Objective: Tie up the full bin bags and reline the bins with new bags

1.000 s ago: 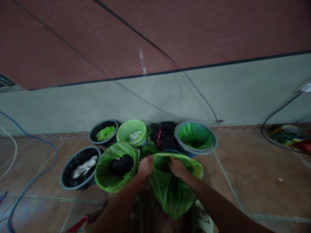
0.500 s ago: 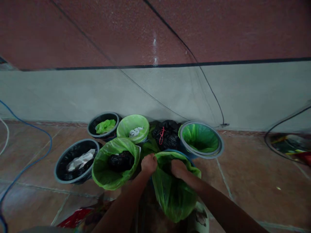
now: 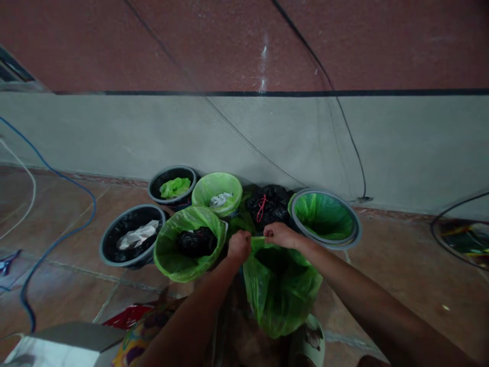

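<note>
A green plastic bag (image 3: pixel 284 300) hangs open in front of me, its far rim stretched between my two hands. My left hand (image 3: pixel 240 246) pinches the rim at its left corner. Close beside it, my right hand (image 3: pixel 281 235) grips the same rim with fingertips together. The bin under the bag is mostly hidden. Just left stands a green-lined bin (image 3: pixel 164 255) with a black bundle (image 3: pixel 196 241) inside. Behind my hands lies a tied black bag (image 3: pixel 273 206) with a pink string. To the right is a grey-rimmed bin (image 3: pixel 357 232) lined in green.
Further left are a black-lined bin (image 3: pixel 105 250) holding white paper, another black-lined bin (image 3: pixel 153 188) and a light green-lined bin (image 3: pixel 237 186). A blue hose (image 3: pixel 82 224) crosses the floor at left. A white box (image 3: pixel 57 351) is at the lower left, a wall behind.
My right hand has come out of the bag's opening and moved up-left to its far rim, near my left hand. My left hand keeps its hold. The view has shifted slightly.
</note>
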Motion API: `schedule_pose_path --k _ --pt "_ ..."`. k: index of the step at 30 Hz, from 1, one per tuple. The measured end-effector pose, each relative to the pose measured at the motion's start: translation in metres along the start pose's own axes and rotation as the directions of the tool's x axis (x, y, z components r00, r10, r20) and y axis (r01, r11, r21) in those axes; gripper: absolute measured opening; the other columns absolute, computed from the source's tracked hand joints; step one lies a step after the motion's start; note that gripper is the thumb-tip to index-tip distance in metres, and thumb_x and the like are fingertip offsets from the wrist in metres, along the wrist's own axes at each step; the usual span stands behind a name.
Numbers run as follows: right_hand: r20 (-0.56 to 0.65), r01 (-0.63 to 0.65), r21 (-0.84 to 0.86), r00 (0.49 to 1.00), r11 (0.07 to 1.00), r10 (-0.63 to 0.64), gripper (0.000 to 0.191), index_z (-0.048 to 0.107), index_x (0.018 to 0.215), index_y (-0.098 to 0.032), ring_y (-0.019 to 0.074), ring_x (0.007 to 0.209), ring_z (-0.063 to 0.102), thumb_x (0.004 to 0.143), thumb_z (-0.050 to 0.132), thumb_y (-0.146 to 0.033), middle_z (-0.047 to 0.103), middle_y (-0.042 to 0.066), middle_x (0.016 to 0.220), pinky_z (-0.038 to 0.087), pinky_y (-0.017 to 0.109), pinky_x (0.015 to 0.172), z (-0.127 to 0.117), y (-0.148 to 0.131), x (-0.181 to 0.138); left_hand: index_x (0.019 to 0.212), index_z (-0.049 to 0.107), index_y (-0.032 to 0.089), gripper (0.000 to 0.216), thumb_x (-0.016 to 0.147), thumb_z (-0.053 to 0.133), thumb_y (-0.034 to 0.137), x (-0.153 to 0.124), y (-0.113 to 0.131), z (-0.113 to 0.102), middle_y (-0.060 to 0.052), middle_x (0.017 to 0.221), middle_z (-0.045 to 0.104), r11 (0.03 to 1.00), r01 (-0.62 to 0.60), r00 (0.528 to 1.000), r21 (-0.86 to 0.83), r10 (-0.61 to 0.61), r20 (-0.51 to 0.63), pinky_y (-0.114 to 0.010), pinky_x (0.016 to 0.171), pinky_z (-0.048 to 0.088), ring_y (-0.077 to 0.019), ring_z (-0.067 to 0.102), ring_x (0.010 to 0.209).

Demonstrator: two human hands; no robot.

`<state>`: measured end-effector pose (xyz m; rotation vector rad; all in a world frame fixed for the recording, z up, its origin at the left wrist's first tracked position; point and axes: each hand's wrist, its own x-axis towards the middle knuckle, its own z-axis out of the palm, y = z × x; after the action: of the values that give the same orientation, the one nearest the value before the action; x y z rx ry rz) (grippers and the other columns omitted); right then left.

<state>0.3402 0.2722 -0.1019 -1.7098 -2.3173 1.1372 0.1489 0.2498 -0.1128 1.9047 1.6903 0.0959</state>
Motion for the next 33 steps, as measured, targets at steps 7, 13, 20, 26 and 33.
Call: schedule_pose_path --k 7,13,20,26,33 --pt "-0.049 0.017 -0.124 0.999 0.992 -0.023 0.022 0.072 0.100 -0.015 0.0157 0.082 0.064 0.084 0.059 -0.019 0.074 0.007 0.097 0.043 0.023 0.073 -0.003 0.031 -0.024 0.104 0.075 0.018 0.032 0.094 0.045 0.021 0.004 -0.001 -0.001 -0.010 0.106 0.072 1.000 0.019 0.999 -0.016 -0.020 -0.034 -0.026 0.091 0.046 -0.0204 0.066 0.100" --pt "-0.058 -0.027 -0.202 0.998 0.979 0.016 0.024 0.071 0.101 -0.015 0.0168 0.084 0.065 0.092 0.050 -0.021 0.073 0.007 0.094 0.042 0.024 0.074 0.005 0.031 -0.026 0.104 0.074 0.017 0.030 0.095 0.046 0.021 0.005 0.000 0.000 -0.010 0.106 0.072 0.999 0.033 0.999 0.000 -0.033 -0.042 -0.027 0.088 0.046 -0.0205 0.066 0.099" --pt "-0.289 -0.243 -0.409 0.949 0.880 0.128 0.032 0.067 0.104 -0.010 0.0181 0.086 0.066 0.089 0.040 -0.004 0.068 0.015 0.110 0.043 0.026 0.074 0.006 0.039 -0.027 0.104 0.072 0.015 0.030 0.095 0.044 0.019 0.007 -0.007 0.001 -0.011 0.104 0.072 0.992 0.077 0.997 0.104 -0.074 -0.028 -0.026 0.086 0.047 -0.0201 0.067 0.098" --pt "-0.383 -0.281 -0.244 0.907 0.928 0.175 0.039 0.057 0.131 -0.008 0.0209 0.111 0.065 0.095 0.045 -0.016 0.067 0.016 0.124 0.043 0.027 0.098 0.013 0.054 -0.037 0.123 0.065 0.018 0.042 0.084 0.053 0.012 0.006 0.006 -0.006 -0.011 0.121 0.068 0.993 0.054 0.998 0.106 -0.049 -0.046 -0.031 0.096 0.048 -0.0229 0.063 0.113" --pt "-0.346 -0.400 -0.189 0.882 0.897 0.320 0.033 0.063 0.123 -0.010 0.0237 0.104 0.068 0.094 0.053 -0.023 0.072 0.016 0.115 0.045 0.028 0.087 0.018 0.063 -0.058 0.127 0.063 0.021 0.042 0.089 0.056 0.037 0.018 0.035 -0.004 -0.011 0.126 0.068 0.990 -0.072 0.997 0.118 0.070 0.019 -0.049 0.104 0.044 -0.0298 0.060 0.121"
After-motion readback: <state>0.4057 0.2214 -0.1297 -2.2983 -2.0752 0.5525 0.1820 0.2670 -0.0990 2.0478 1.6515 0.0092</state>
